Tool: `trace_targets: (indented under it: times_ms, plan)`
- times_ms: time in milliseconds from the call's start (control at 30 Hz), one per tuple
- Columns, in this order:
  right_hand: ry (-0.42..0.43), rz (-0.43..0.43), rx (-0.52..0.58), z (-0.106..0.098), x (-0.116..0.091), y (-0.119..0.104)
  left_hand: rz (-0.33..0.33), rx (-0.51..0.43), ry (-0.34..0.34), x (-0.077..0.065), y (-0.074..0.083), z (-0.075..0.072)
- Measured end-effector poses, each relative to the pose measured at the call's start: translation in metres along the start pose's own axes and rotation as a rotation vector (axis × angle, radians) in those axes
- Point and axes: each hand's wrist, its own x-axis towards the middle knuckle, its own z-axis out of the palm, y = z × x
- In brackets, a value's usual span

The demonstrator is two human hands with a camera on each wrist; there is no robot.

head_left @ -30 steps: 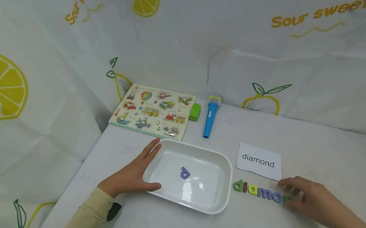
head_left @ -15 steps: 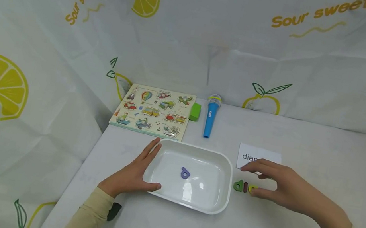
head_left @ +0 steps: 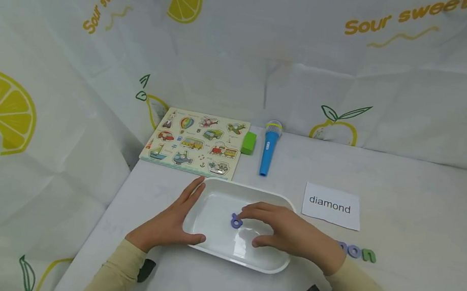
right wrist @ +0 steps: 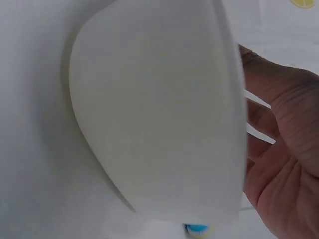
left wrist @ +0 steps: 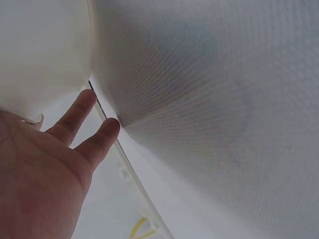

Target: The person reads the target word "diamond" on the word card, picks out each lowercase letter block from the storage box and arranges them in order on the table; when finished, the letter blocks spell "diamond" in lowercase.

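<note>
A purple letter d (head_left: 236, 223) lies in a white tray (head_left: 232, 261). My right hand (head_left: 293, 232) is over the tray's right part, index fingertip at the letter and thumb held apart from it. In the right wrist view, the tray's outer wall (right wrist: 154, 109) covers the fingertips of the right hand (right wrist: 289, 134). My left hand (head_left: 166, 224) rests at the tray's left edge with fingers and thumb spread. A purple letter o (head_left: 354, 251) and a green letter n (head_left: 368, 255) lie beyond my right wrist, which partly covers the purple m and hides other letters.
A card (head_left: 332, 207) printed "diamond" lies right of the tray. Behind the tray are a picture puzzle board (head_left: 194, 141), a green block (head_left: 249, 143) and a blue toy microphone (head_left: 268, 149). A patterned white cloth (head_left: 239, 54) hangs at the back.
My right hand has moved left from the green n, across the letter row, to above the tray. The left hand stays at the tray's edge, and the purple d lies where it was.
</note>
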Motion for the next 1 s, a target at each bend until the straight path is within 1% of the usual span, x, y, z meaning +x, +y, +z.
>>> trace_targets:
  times_ms: [100, 200, 333, 533, 667, 900, 1000]
  plan:
    - [0.025, -0.023, -0.036, 0.012, 0.015, -0.001, 0.003, 0.003, 0.003, 0.000, -0.001, 0.001]
    - [0.031, 0.001, -0.061, 0.021, 0.026, 0.000, 0.009, -0.003, 0.004, 0.000, -0.001, 0.001]
    - [0.014, 0.045, -0.108, 0.032, 0.036, 0.002, 0.017, -0.009, 0.005, 0.000, -0.002, 0.001]
    - [0.010, 0.064, -0.130, 0.044, 0.043, 0.003, 0.023, -0.011, 0.005, -0.001, -0.002, -0.001]
    - [0.011, 0.082, -0.148, 0.047, 0.047, 0.002, 0.028, -0.013, 0.003, -0.001, -0.003, -0.001]
    - [0.019, 0.067, -0.175, 0.049, 0.051, 0.003, 0.035, -0.010, 0.007, -0.001, -0.003, -0.001]
    - [0.038, 0.040, -0.189, 0.050, 0.051, 0.004, 0.036, -0.010, 0.009, -0.001, -0.003, 0.000]
